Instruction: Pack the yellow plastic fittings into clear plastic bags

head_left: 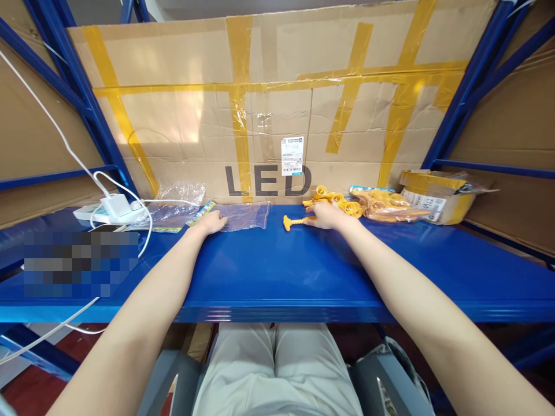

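Note:
My left hand point(212, 222) rests at the left end of a flat clear plastic bag point(247, 216), its fingers curled onto the film beside a colourful printed header strip point(201, 213). Toward the middle of the shelf, my right hand point(324, 215) has its fingers closed on an orange plastic piece point(291, 222) with a T-shaped end and a twisted shaft. The far end of that piece is hidden under the hand. Right behind the hand lies a heap of orange plastic parts point(349, 206), some with round ring-like ends.
A filled bag of orange parts point(390, 205) and an open cardboard box point(453, 199) stand at the right. More clear packaging point(167, 211), a white charger point(116, 206) and looping cables lie left. Tall cardboard point(191, 127) closes off the back of the blue shelf point(277, 271).

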{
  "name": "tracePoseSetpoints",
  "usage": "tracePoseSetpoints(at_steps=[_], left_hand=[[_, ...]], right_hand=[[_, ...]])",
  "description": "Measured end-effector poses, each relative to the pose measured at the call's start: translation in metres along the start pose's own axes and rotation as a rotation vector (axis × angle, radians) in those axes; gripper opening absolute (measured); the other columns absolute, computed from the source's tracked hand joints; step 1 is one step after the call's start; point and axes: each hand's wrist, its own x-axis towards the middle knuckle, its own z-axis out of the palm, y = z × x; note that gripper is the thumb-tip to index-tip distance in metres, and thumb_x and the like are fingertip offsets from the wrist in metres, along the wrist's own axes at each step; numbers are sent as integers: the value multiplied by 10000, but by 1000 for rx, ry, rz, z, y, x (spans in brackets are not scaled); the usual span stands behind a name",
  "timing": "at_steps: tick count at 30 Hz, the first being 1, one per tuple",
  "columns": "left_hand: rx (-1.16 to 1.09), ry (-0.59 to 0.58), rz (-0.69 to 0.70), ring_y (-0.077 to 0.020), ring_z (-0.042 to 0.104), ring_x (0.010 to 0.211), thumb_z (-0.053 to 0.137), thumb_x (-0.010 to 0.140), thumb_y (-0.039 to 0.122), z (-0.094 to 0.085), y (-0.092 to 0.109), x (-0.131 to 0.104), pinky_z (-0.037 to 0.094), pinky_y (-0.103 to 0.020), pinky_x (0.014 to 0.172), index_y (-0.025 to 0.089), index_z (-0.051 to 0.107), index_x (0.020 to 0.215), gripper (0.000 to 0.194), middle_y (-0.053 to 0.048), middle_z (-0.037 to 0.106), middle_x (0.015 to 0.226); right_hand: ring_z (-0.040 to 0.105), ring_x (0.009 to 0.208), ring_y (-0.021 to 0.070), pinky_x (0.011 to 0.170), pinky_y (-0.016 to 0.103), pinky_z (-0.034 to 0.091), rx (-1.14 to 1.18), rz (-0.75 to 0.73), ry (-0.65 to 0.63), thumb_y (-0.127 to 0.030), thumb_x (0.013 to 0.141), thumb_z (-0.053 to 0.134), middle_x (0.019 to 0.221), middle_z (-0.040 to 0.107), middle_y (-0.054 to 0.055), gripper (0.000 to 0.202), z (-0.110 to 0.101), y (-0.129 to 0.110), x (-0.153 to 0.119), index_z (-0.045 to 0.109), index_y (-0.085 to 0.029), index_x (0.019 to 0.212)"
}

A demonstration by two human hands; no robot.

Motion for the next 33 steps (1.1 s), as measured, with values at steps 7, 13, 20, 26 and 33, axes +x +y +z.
tracePoseSetpoints(at_steps=[7,13,20,26,33], left_hand=[[-46,-9,3,-288,661,986,423,838,419,-2,2,-1,498,-331,844,178,661,907,346,-120,726,939],[-66,-23,20,-284,659,979,428,853,402,-5,5,-5,491,-328,828,158,638,901,326,-132,716,973],[-136,-36,31,-235,673,894,462,845,430,-4,6,-5,488,-279,751,193,592,823,271,-83,723,921],[-161,-39,50,-229,668,847,466,835,429,-5,6,-6,480,-280,735,190,589,804,270,-82,715,874],[-162,-51,69,-239,661,849,454,833,427,-9,11,-11,479,-295,730,183,603,824,286,-86,709,876]], right_hand=[[598,1122,290,1041,422,386,22,13,-131,-360,791,656,1079,695,77,275,-7,12,-3,714,-223,1022],[659,945,259,827,323,487,108,22,-64,-360,793,643,1007,714,72,275,-15,4,-6,713,-201,1006],[644,862,216,727,273,449,248,-11,131,-422,781,634,907,710,61,341,-16,3,-5,703,-174,1004],[597,715,156,623,239,417,440,-143,59,-377,786,611,817,687,37,296,-15,-8,-11,697,-151,957],[596,698,153,610,239,414,429,-151,-1,-381,774,636,785,683,27,270,-4,-13,-5,703,-159,912]])
